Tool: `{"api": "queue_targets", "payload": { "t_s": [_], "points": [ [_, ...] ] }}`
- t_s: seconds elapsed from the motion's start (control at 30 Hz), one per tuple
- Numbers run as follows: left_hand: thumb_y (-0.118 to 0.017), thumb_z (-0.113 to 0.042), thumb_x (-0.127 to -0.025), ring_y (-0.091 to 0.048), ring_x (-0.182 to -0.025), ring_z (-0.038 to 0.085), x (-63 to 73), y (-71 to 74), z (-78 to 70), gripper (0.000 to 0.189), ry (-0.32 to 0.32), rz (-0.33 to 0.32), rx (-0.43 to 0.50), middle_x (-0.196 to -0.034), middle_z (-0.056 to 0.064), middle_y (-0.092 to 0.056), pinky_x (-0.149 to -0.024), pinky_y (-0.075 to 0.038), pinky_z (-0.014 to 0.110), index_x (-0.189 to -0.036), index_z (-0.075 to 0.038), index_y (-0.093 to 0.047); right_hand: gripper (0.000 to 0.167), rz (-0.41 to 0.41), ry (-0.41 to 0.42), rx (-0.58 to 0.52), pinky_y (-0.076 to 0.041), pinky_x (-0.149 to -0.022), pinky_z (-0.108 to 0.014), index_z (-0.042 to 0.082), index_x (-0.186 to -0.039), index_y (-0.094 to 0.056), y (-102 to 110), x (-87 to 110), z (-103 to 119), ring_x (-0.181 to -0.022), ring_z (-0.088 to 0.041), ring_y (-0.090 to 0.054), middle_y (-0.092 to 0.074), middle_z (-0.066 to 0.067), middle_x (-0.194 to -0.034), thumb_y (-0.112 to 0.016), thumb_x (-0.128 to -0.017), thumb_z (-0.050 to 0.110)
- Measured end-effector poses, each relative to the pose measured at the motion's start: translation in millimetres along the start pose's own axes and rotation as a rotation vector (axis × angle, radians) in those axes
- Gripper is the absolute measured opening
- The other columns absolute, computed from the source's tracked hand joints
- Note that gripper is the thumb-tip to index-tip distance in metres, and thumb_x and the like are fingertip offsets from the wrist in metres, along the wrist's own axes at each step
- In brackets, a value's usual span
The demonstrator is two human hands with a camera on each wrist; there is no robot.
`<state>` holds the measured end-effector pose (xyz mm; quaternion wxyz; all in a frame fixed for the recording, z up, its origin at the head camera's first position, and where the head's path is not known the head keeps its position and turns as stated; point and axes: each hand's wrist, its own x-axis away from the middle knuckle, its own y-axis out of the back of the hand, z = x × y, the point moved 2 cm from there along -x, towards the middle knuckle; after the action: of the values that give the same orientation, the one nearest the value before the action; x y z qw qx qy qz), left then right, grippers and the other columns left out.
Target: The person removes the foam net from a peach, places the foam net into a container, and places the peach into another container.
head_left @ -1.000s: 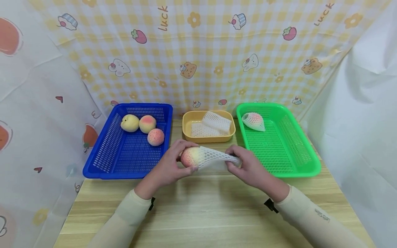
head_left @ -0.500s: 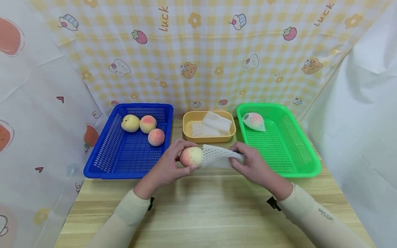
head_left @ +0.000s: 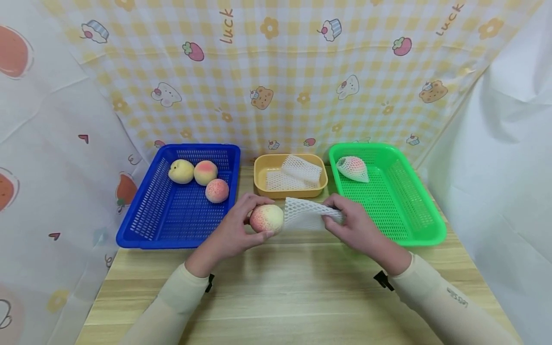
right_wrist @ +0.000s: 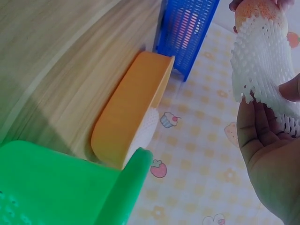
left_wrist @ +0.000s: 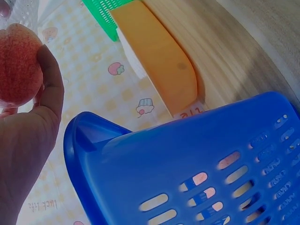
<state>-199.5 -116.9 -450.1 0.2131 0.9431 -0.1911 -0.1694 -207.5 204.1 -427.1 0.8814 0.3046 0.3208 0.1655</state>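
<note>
Head view: we see the L hand [head_left: 236,225] curled round a peach [head_left: 267,219], fingers along its far side & thumb on its near side, so the fruit sits btwn them w/ its pale end facing R. The R hand [head_left: 355,225] pinches one end of a white foam net [head_left: 304,212]; the net's wide mouth points L, right by the peach, & we can't tell if they touch. Both are held above the table [head_left: 293,299], just in front of a tan tray [head_left: 290,194] w/ more foam netting [head_left: 302,169] in it. To the L, a blue basket [head_left: 181,220] has three peaches [head_left: 205,173] grouped twd its back R; to the R, a green basket [head_left: 381,206] has one netted peach [head_left: 353,167] in its back L corner. L wrist view: we get the peach at the L edge, fingers clamped on it, a finger bent against its side; a bit of net shows in the top L corner, & the blue basket fills the foreground. R wrist view: we see the net gripped btwn thumb & fingers of the R hand, its mouth spread & overlapping the lower part of the peach from this angle; fingertips of the L hand show either side of the fruit.
</note>
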Motion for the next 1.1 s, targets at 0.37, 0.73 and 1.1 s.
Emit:
{"api": "queue_targets", "payload": {
  "t_s": [0.37, 0.73, 1.1],
  "points": [
    [-0.091, -0.024, -0.091, -0.063, -0.115, 0.022, 0.4, 1.7, -0.9, 0.060, -0.026, 0.005, 0.034, -0.138, 0.001, -0.055, -0.089, -0.063, 0.040, -0.145, -0.029, -0.065, 0.019, 0.005, -0.005, 0.027, -0.051, -0.064, -0.029, 0.012, -0.104, -0.068, 4.1, -2.1, 1.8, -0.079, -0.012, -0.059, -0.065, 0.009, -0.090, -0.072, -0.095, -0.004],
    [-0.091, -0.021, -0.091, -0.063, -0.115, 0.022, 0.7, 2.1, 1.8, 0.062, -0.009, 0.002, 0.031, -0.138, -0.001, -0.054, -0.090, -0.063, 0.041, -0.145, -0.029, -0.064, 0.021, -0.003, 0.011, 0.031, -0.051, -0.066, -0.028, 0.011, -0.104, -0.069, 9.9, -2.3, 1.3, -0.079, -0.012, -0.058, -0.065, 0.009, -0.091, -0.073, -0.094, -0.007],
    [-0.090, -0.021, -0.091, -0.064, -0.116, 0.022, 2.0, 3.1, 0.2, 0.061, -0.016, -0.001, 0.033, -0.139, 0.002, -0.054, -0.090, -0.063, 0.040, -0.145, -0.026, -0.064, 0.020, 0.023, -0.012, 0.099, -0.053, -0.066, -0.027, 0.012, -0.106, -0.069, 26.4, -15.3, 2.2, -0.078, -0.010, -0.061, -0.069, 0.010, -0.092, -0.076, -0.097, -0.005]
  ]
}}
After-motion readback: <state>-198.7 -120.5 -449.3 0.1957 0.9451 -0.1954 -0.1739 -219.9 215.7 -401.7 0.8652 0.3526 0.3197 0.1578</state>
